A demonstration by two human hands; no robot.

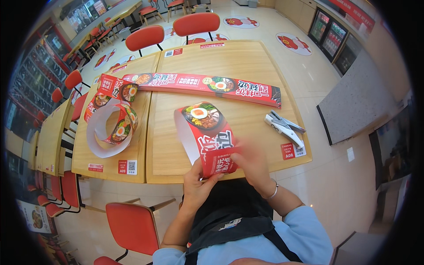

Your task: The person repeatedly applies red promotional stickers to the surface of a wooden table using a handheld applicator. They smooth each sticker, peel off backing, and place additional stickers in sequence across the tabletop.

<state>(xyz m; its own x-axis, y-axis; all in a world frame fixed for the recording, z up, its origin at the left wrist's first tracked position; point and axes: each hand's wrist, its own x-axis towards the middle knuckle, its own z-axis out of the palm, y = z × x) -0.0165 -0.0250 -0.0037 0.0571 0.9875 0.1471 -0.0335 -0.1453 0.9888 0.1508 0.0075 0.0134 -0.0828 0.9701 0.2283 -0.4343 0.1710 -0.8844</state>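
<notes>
In front of me a red printed paper band [213, 139] is curled into a loop, its white inner face showing on the left. My left hand [198, 184] pinches the near part, where the ends appear to overlap, between thumb and fingers. On the right edge of that same part rests my right hand [255, 165], its fingers blurred and partly hidden. A white-and-grey stapler [285, 127] lies on the table to the right of it. Farther off is a stack of flat red printed strips [205, 84]. Paper rings [109, 132] lie in an overlapping pile on the left.
Two wooden tables [232, 63] stand edge to edge, with stickers bearing writing and codes. Red chairs [132, 227] are near my left side and beyond the far edge. A grey panel [354, 109] and drink fridges [328, 33] are to the right.
</notes>
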